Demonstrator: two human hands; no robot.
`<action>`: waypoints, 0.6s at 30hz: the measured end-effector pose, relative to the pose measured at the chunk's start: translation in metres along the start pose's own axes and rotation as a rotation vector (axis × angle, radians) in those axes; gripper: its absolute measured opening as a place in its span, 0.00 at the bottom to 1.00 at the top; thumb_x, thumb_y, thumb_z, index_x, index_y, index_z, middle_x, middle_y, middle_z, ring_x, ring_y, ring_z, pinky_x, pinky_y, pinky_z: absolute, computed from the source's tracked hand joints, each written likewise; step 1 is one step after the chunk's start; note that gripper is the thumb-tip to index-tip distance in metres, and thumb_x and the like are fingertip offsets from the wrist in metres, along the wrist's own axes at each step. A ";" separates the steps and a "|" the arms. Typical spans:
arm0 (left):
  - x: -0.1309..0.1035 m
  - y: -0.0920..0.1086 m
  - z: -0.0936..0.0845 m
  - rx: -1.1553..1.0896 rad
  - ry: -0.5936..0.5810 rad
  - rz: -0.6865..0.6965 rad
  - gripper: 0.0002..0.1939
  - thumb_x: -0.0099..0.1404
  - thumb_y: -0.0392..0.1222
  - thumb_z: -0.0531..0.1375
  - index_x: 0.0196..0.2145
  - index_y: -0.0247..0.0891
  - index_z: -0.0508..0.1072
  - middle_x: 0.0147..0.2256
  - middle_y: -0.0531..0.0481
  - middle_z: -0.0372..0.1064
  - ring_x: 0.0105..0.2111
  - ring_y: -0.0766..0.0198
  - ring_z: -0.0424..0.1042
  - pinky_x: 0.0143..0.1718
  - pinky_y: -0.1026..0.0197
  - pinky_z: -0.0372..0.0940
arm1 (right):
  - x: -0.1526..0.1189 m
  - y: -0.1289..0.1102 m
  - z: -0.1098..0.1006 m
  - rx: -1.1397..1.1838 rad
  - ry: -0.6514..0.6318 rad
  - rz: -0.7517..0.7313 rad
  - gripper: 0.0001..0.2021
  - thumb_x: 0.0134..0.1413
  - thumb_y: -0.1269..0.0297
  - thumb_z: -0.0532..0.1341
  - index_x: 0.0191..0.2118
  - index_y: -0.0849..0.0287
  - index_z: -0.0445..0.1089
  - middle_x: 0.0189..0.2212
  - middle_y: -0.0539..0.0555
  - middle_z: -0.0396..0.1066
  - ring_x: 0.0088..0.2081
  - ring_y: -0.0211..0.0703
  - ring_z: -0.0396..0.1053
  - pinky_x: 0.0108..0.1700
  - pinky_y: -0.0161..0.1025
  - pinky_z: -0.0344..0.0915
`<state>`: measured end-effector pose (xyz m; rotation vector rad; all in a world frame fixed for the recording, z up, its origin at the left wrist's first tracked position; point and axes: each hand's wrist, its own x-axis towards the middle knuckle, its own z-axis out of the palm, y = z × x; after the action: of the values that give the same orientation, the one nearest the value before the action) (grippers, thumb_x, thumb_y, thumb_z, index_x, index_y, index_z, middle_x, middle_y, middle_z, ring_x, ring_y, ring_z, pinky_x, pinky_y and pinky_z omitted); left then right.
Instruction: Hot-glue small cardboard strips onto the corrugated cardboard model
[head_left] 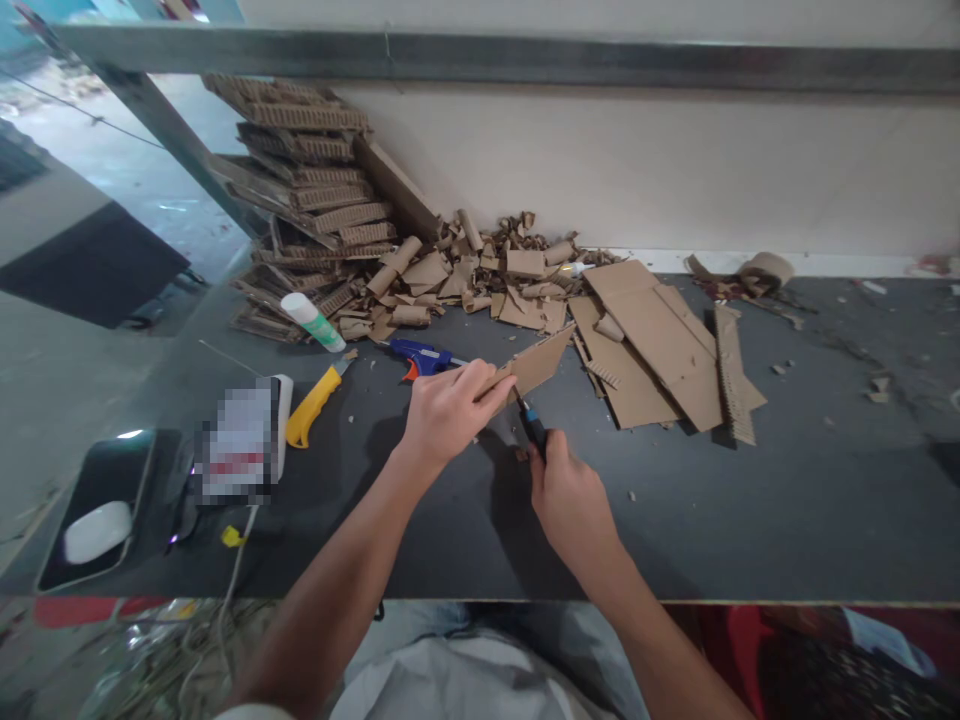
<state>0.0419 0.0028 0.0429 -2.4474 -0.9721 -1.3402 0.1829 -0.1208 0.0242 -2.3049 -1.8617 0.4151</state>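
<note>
My left hand (455, 412) is closed on a folded piece of cardboard (541, 362), held up off the table with its far end tilted to the right. My right hand (574, 490) grips a thin tool with a black-and-blue handle (533, 425). Its narrow tip meets the cardboard edge close to my left fingertips; the exact kind of tool is unclear. Just behind my left hand lies a blue glue gun (420, 355) with an orange trigger, partly hidden. A yellow utility knife (315, 405) rests farther left, beside a white-and-green glue stick (315, 322).
Stacked corrugated strips (330, 190) rise at the back left. Cardboard scraps (457, 270) heap along the wall. Flat cardboard sheets (652, 340) and a ridged strip (733, 375) lie right. A phone (112, 490) bearing a white case (97, 532) sits at left, under a metal rail (480, 55).
</note>
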 end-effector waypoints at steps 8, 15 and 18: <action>0.004 0.001 -0.001 -0.016 0.018 -0.018 0.12 0.65 0.41 0.65 0.28 0.40 0.65 0.22 0.56 0.74 0.20 0.69 0.74 0.20 0.68 0.62 | 0.002 -0.008 0.005 -0.066 -0.025 0.040 0.08 0.71 0.64 0.52 0.36 0.56 0.55 0.28 0.54 0.74 0.26 0.46 0.75 0.24 0.38 0.39; 0.000 -0.001 0.002 -0.048 0.025 -0.040 0.12 0.64 0.42 0.66 0.28 0.40 0.67 0.24 0.55 0.76 0.21 0.68 0.75 0.24 0.69 0.66 | 0.000 -0.006 0.008 -0.108 -0.050 0.041 0.09 0.71 0.63 0.52 0.36 0.55 0.55 0.28 0.53 0.75 0.27 0.47 0.77 0.23 0.38 0.40; 0.000 -0.001 0.003 -0.029 0.028 -0.064 0.12 0.64 0.44 0.67 0.28 0.40 0.68 0.23 0.55 0.75 0.20 0.69 0.74 0.24 0.69 0.66 | -0.003 -0.006 0.005 -0.131 -0.074 0.036 0.09 0.71 0.63 0.52 0.36 0.56 0.55 0.28 0.54 0.75 0.28 0.48 0.78 0.22 0.38 0.41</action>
<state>0.0428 0.0049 0.0411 -2.4310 -1.0406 -1.4144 0.1754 -0.1224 0.0217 -2.4421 -1.9390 0.3994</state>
